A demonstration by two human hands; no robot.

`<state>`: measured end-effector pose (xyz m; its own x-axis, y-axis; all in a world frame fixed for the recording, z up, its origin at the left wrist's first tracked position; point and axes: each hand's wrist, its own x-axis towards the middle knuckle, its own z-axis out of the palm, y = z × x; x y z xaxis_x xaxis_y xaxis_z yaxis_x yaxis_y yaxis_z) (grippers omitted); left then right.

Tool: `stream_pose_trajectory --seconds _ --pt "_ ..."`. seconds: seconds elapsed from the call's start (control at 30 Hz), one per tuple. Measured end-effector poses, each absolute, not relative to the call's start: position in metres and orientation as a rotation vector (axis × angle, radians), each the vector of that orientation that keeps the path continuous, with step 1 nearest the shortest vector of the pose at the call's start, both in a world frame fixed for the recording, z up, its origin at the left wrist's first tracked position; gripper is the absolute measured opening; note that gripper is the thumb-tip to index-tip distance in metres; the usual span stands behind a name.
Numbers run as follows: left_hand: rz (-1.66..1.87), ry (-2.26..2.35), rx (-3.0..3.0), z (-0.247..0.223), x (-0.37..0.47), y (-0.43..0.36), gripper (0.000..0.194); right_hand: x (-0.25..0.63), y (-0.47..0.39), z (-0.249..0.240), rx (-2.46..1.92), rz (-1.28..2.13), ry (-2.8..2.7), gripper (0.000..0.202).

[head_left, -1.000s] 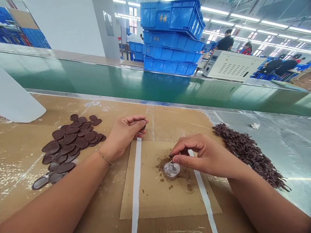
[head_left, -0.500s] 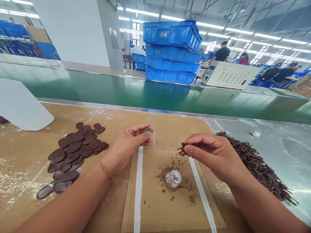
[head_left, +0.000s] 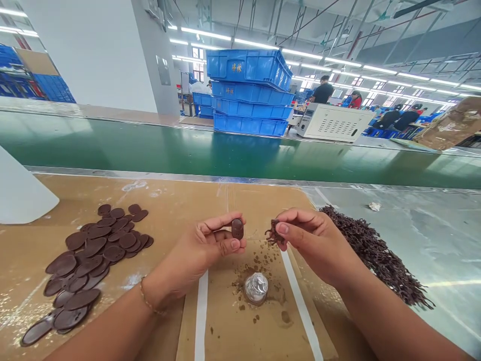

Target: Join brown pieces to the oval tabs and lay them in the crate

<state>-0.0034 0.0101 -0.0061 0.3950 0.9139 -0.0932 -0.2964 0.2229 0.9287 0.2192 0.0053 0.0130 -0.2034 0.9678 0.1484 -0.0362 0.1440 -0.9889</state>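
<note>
Between the thumb and fingers of my left hand (head_left: 212, 240) is a small dark brown oval disc (head_left: 237, 229), its flat face turned toward me. My right hand (head_left: 313, 240) pinches a dark brown branching, twig-like piece (head_left: 275, 233) just to the right of the disc; the two pieces are apart. Below both hands, a small round container (head_left: 256, 289) with a shiny, foil-like top stands on a cardboard sheet (head_left: 233, 336), brown spots scattered around it. Left of my left hand lies a pile of brown oval discs (head_left: 101, 240). A heap of dark branching pieces (head_left: 370, 250) lies beyond my right forearm.
A green conveyor belt (head_left: 169, 150) runs across behind the work table. Stacked blue crates (head_left: 250, 93) and a pale vented metal box (head_left: 334, 123) stand past it. A white curved object (head_left: 22, 193) is at the left edge. People sit and stand farther back.
My left hand has turned the disc so its face shows. Both hands are closer together, and the view has shifted slightly right.
</note>
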Motion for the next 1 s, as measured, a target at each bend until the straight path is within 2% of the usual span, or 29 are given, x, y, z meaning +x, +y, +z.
stream_pose_trajectory --seconds 0.07,0.23,0.63,1.0 --pt "0.945 0.764 0.994 -0.006 -0.002 0.009 0.043 0.221 0.006 0.013 -0.990 1.283 -1.425 0.022" --pt "0.903 0.728 0.979 -0.006 0.001 0.005 0.039 0.218 0.007 0.014 -1.081 1.061 -1.585 0.012" --pt "0.883 0.680 0.973 -0.002 0.006 0.003 0.037 0.199 0.001 0.006 -0.771 1.318 -1.469 0.005" --pt "0.851 0.698 0.952 -0.002 0.007 0.002 0.038 0.201 0.001 0.007 -0.811 1.222 -1.570 0.004"
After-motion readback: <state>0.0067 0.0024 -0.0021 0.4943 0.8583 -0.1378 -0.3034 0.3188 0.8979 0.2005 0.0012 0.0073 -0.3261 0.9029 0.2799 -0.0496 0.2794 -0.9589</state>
